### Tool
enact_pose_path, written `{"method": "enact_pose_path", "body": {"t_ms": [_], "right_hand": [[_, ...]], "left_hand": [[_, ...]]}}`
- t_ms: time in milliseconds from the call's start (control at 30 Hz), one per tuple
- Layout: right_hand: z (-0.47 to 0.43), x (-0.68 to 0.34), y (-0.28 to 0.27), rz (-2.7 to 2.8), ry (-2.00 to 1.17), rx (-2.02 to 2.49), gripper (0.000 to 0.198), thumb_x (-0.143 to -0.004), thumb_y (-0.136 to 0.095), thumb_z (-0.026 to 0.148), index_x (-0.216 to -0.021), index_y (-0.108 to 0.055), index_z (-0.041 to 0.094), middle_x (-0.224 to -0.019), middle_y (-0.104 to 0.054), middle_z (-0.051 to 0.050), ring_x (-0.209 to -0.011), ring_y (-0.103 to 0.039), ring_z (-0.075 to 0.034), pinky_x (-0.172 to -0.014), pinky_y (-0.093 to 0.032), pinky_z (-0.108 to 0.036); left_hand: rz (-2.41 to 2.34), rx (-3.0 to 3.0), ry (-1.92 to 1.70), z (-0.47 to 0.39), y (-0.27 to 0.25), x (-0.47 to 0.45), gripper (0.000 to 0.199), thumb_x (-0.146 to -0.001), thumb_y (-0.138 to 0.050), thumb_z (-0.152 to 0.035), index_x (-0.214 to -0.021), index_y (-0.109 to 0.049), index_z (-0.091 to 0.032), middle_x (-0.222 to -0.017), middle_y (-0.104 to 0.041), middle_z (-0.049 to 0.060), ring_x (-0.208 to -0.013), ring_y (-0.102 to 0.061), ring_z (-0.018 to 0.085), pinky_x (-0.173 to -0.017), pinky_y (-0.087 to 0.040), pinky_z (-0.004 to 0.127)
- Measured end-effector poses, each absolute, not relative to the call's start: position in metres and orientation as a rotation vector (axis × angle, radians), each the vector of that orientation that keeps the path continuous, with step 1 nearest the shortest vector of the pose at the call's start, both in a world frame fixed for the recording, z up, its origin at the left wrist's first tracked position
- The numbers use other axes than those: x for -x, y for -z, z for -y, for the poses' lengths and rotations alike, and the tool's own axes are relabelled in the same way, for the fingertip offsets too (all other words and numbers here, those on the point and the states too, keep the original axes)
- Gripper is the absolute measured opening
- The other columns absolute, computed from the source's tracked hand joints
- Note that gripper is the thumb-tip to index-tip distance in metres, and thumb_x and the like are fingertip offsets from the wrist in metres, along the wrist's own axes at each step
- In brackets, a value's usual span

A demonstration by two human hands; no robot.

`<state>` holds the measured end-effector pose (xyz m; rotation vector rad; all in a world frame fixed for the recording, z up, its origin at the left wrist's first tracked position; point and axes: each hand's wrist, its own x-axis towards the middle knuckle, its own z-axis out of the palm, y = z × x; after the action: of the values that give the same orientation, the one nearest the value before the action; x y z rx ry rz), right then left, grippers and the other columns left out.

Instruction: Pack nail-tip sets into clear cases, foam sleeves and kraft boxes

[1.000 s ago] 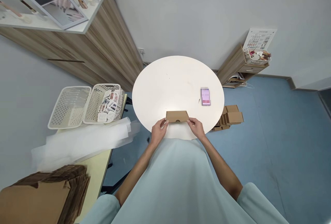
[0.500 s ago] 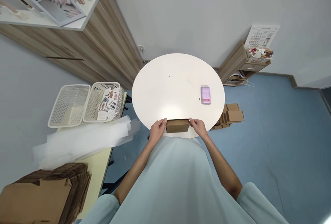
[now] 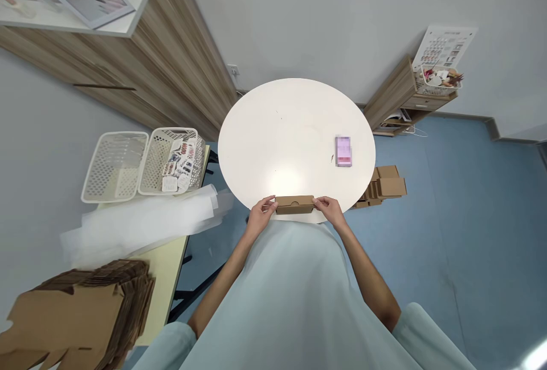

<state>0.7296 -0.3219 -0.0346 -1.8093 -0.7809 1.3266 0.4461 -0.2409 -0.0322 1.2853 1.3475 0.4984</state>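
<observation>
A small brown cardboard box [image 3: 294, 204] sits at the near edge of the white oval table [image 3: 294, 108], right in front of my body. Its long side with a half-round thumb notch faces me, and the lid lies closed. My left hand [image 3: 261, 213] pinches the box's left end between thumb and fingers. At the opposite end, my right hand [image 3: 329, 208] grips the right corner in the same way. A purple-pink item [image 3: 343, 151], blurred, lies on the right part of the table.
On a side table at left are white baskets [image 3: 115, 167], one with printed cards, white translucent sheets [image 3: 145, 222] and a stack of flat cardboard [image 3: 64, 318]. Folded boxes [image 3: 391, 186] stand low at the right behind the table. A wooden cabinet [image 3: 183, 45] and a small shelf [image 3: 397, 90] line the wall.
The box has turned from a slightly gaping top to a closed lid with its notched front showing. Both hands stay at its ends. The view has shifted slightly.
</observation>
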Motion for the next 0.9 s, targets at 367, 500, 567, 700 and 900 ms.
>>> {"method": "enact_pose_path", "body": {"t_ms": [367,500,567,700,900], "right_hand": [[0.327,-0.726,0.043,1.043,-1.226,1.844,0.05,-0.097,-0.059,0.06,-0.132,-0.073,0.028,-0.119,-0.074,-0.007,-0.088,-0.074,-0.021,-0.087,-0.06,-0.039],[0.325,-0.725,0.032,1.088,-1.254,1.909,0.046,-0.101,-0.055,0.055,-0.136,-0.071,0.03,-0.127,-0.075,-0.006,-0.092,-0.076,-0.023,-0.089,-0.059,-0.039],[0.323,-0.724,0.028,1.113,-1.275,1.939,0.044,-0.102,-0.054,0.052,-0.137,-0.07,0.031,-0.127,-0.076,-0.005,-0.094,-0.077,-0.024,-0.091,-0.058,-0.039],[0.317,-0.723,0.023,1.146,-1.268,2.011,0.043,-0.105,-0.051,0.05,-0.137,-0.071,0.031,-0.12,-0.079,-0.004,-0.095,-0.077,-0.026,-0.088,-0.058,-0.038],[0.315,-0.725,0.024,1.186,-1.215,2.015,0.047,-0.104,-0.05,0.052,-0.138,-0.072,0.027,-0.109,-0.082,-0.007,-0.101,-0.077,-0.03,-0.088,-0.06,-0.041]], "left_hand": [[-1.318,-1.321,-0.476,0.241,0.045,-0.442,0.054,-0.088,-0.069,-0.061,-0.126,-0.071,-0.024,-0.118,-0.073,0.01,-0.097,-0.075,0.025,-0.086,-0.06,0.038],[-1.287,-1.266,-0.467,0.24,0.046,-0.442,0.055,-0.089,-0.069,-0.061,-0.129,-0.07,-0.023,-0.127,-0.072,0.012,-0.097,-0.077,0.025,-0.09,-0.062,0.039],[-1.284,-1.236,-0.47,0.24,0.046,-0.443,0.057,-0.09,-0.069,-0.061,-0.131,-0.07,-0.022,-0.128,-0.072,0.012,-0.1,-0.077,0.026,-0.093,-0.062,0.041],[-1.322,-1.218,-0.465,0.24,0.046,-0.447,0.056,-0.093,-0.067,-0.058,-0.136,-0.069,-0.022,-0.131,-0.07,0.012,-0.106,-0.075,0.026,-0.094,-0.064,0.043],[-1.365,-1.259,-0.513,0.243,0.04,-0.46,0.045,-0.097,-0.064,-0.052,-0.133,-0.07,-0.025,-0.133,-0.068,0.011,-0.111,-0.073,0.026,-0.096,-0.064,0.043]]}}
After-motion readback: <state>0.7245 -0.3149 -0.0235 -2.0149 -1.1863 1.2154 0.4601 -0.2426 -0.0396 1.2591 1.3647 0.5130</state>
